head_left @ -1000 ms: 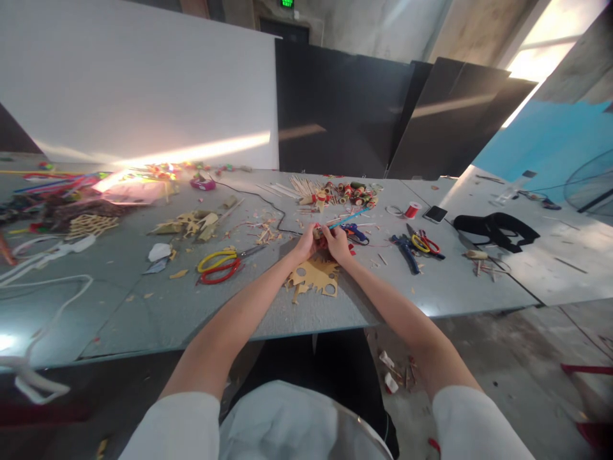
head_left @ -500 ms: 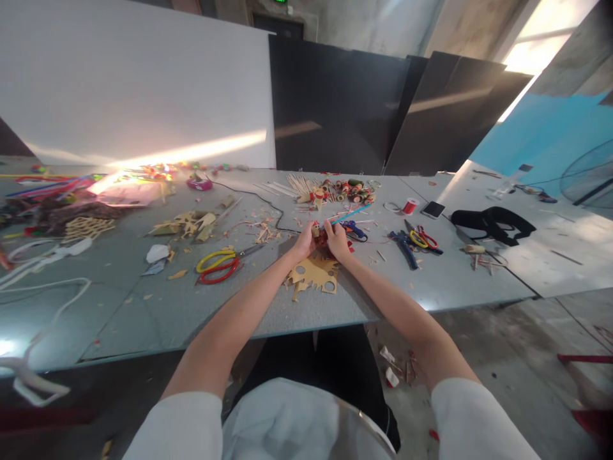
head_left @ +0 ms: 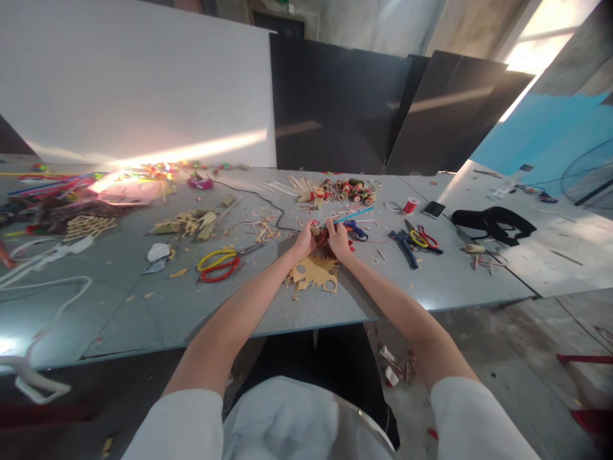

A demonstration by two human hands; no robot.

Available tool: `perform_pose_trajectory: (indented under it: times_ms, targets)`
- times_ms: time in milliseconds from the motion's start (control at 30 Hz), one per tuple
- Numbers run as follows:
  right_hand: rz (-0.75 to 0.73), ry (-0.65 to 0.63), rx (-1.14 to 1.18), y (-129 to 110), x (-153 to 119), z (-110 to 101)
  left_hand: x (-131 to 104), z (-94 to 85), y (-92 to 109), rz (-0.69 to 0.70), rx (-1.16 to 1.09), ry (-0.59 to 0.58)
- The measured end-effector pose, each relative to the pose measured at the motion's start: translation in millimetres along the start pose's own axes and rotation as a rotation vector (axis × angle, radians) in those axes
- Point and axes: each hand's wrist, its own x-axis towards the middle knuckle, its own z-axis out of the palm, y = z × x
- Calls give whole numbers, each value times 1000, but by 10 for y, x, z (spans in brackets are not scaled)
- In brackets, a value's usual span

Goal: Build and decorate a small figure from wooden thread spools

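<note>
Head view: arms [head_left: 244, 313] stretched forward; left hand [head_left: 303, 243] gripping small wooden piece [head_left: 315, 230], right hand [head_left: 339, 241] pinching blue stick [head_left: 355, 215].

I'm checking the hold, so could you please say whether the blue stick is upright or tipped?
Tipped: from the right hand, the blue stick extends mostly sideways, rising slightly in the picture.
</note>
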Motion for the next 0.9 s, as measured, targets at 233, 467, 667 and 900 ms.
perform_pose_trajectory:
  times_ms: [233,467,667,900]
  targets:
    - [-9,39,14,24,6,5,57,-67,4,-26,-2,-22]
    - [-23,34,-1,-12,-14,-6,38,-85,30,-34,-7,-71]
    - [-1,-4,33,-44,-40,6,73,-129,8,-12,9,-111]
    - [4,-28,139,-96,-77,10,107,-168,-6,-23,102,-96]
